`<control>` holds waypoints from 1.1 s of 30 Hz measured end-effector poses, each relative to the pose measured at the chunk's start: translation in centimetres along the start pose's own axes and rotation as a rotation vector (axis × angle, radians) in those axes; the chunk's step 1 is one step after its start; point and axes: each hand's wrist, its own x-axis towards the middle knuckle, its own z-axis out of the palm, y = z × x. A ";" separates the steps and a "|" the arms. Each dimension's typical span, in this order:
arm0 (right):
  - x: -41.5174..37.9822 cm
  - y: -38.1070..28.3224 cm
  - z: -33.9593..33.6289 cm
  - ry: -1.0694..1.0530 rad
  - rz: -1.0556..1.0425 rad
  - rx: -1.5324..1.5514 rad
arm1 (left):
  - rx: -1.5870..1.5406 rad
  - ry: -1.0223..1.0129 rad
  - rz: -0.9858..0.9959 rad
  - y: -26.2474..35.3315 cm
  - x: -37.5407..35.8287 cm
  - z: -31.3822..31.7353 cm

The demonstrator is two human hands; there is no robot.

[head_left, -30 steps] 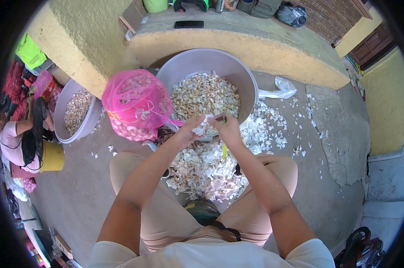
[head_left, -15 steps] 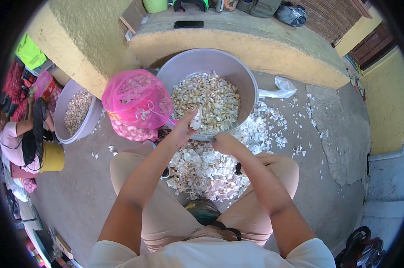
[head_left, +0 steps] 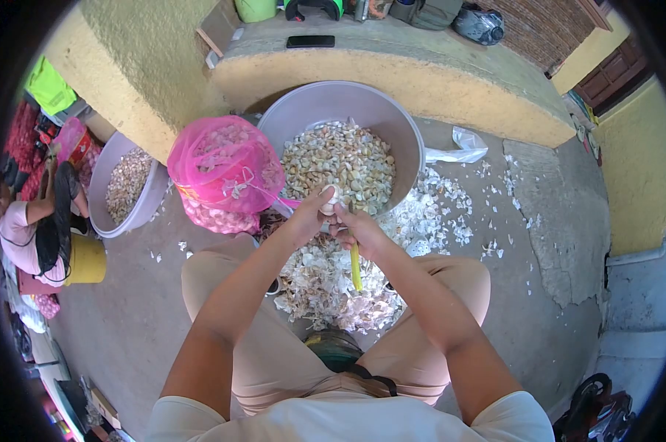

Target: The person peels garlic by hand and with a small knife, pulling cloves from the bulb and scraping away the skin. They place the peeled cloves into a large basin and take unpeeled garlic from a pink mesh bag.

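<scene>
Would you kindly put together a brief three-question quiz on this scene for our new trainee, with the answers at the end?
1. True or false: the pink mesh bag stands to the left of the large tub.
2. Fill in the blank: the left hand holds the white bulb, and the yellow handle is in the fingers of the ____ hand.
3. Where does the black phone lie?
A) In the large tub
B) On the raised ledge
C) On the floor

Key: 1. True; 2. right; 3. B
</scene>
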 end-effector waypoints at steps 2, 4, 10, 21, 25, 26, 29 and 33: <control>0.0 0.0 0.1 0.038 -0.038 -0.018 | 0.004 -0.014 0.037 -0.2 0.2 -0.1; -0.2 -0.2 0.3 0.078 -0.062 -0.012 | -0.014 -0.062 0.054 -0.3 0.3 -0.3; 0.3 0.2 -0.1 -0.073 -0.057 0.283 | -0.051 -0.111 0.033 -0.1 0.2 -0.1; -0.3 -3.9 -4.5 0.296 -0.097 -0.294 | -0.037 -0.074 -0.037 0.3 0.2 -2.1; 1.1 -0.2 -5.1 0.183 -0.024 -1.330 | -0.172 0.018 -0.080 0.8 -0.2 -1.1; 1.7 1.0 -5.9 0.102 -0.020 -1.575 | -0.173 0.032 -0.089 0.8 -0.1 -1.1; 2.1 3.6 -7.1 0.037 -0.117 -1.608 | -0.174 0.046 -0.134 0.8 0.1 -1.1; 0.3 1.2 -5.5 0.105 -0.088 -1.275 | -0.154 -0.087 -0.151 0.3 0.6 -2.5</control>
